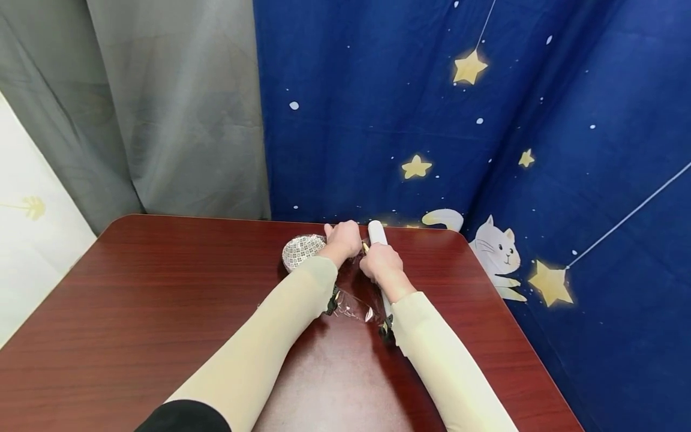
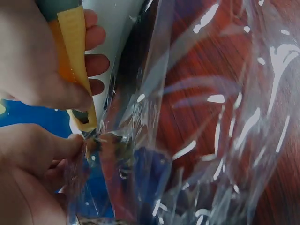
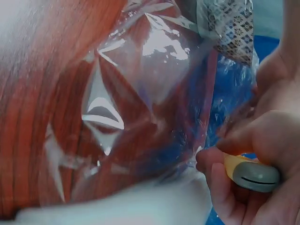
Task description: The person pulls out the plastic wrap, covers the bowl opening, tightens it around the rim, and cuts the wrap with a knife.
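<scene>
A yellow and grey utility knife (image 2: 72, 42) is gripped in my right hand (image 1: 382, 262), its tip right at the edge of a sheet of clear plastic film (image 2: 206, 117). My left hand (image 1: 345, 236) pinches the gathered film between thumb and fingers, close beside the knife tip. Under the right hand and forearm lies a white film roll (image 1: 377, 232), the film stretching from it toward the left. To the left of my left hand stands a patterned bowl (image 1: 302, 252), with film about it. The left forearm hides part of the bowl.
Everything is near the far edge of a reddish-brown wooden table (image 1: 189, 288). Behind it hang a grey curtain (image 1: 189, 108) and a blue curtain (image 1: 351, 108) with stars. Loose film droops over the tabletop between my wrists.
</scene>
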Demonstrator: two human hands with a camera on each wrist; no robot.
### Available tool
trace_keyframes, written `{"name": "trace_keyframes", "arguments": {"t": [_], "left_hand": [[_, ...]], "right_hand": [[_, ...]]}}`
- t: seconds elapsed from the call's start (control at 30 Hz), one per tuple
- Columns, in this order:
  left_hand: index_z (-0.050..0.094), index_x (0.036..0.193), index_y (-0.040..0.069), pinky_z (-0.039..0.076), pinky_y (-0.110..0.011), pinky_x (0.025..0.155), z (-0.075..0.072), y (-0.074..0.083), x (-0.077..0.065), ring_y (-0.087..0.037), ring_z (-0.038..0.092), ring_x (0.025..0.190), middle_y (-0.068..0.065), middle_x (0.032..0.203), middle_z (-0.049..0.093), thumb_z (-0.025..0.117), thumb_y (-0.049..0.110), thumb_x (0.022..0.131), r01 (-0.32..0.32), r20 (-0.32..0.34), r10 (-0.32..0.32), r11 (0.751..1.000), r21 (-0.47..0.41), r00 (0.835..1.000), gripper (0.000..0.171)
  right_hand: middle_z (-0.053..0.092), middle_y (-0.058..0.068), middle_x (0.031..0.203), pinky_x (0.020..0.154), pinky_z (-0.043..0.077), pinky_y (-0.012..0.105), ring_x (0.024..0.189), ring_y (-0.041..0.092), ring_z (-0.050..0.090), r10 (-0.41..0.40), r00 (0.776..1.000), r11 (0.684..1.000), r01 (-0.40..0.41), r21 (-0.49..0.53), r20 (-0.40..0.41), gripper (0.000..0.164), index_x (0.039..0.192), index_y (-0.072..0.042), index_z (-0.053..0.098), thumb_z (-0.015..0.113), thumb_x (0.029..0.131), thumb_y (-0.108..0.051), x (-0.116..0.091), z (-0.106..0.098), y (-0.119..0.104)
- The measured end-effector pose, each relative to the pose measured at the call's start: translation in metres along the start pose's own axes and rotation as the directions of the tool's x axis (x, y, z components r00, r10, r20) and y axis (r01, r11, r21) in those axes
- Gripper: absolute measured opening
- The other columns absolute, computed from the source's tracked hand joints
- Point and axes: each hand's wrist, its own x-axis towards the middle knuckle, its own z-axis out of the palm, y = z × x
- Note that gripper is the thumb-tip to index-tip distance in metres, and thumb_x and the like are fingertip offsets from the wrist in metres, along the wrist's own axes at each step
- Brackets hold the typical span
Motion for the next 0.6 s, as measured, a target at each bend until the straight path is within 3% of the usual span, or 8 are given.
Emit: {"name": "trace_keyframes", "arguments": {"t": [0.2, 0.4, 0.6], "left_hand": [[0.076, 0.091, 0.012, 0.031, -0.057, 0.12, -0.006, -0.003, -0.004, -0.03, 0.071, 0.111, -0.009, 0.117, 0.079, 0.062, 0.01, 0.104, 0.018, -0.022, -0.018, 1.0, -0.005, 1.0, 0.019], [0.074, 0.084, 0.012, 0.029, -0.058, 0.122, -0.006, -0.005, -0.003, -0.031, 0.069, 0.106, -0.009, 0.112, 0.079, 0.062, 0.007, 0.105, 0.027, -0.018, -0.027, 0.999, -0.029, 0.999, 0.025], [0.074, 0.077, 0.016, 0.029, -0.057, 0.122, -0.006, -0.006, -0.006, -0.029, 0.07, 0.104, -0.004, 0.101, 0.079, 0.061, 0.013, 0.106, -0.002, -0.032, 0.0, 0.999, -0.053, 0.999, 0.032]], "right_hand": [[0.073, 0.007, 0.069, 0.054, 0.052, 0.035, 0.056, 0.02, 0.07, -0.016, 0.999, 1.0, 0.015, 0.026, 0.032, 0.017, 0.093, -0.006, 0.068, 0.062, 0.099, -0.021, -0.007, -0.012, 0.007], [0.072, 0.011, 0.072, 0.052, 0.053, 0.037, 0.058, 0.025, 0.07, -0.014, 0.998, 1.0, 0.015, -0.003, 0.055, 0.024, 0.095, -0.004, 0.068, 0.065, 0.1, -0.028, -0.024, -0.027, 0.009], [0.072, 0.011, 0.074, 0.053, 0.053, 0.037, 0.056, 0.022, 0.07, -0.019, 0.999, 1.0, 0.02, -0.021, 0.045, 0.019, 0.095, -0.005, 0.068, 0.065, 0.099, -0.023, -0.024, -0.024, 0.005]]}}
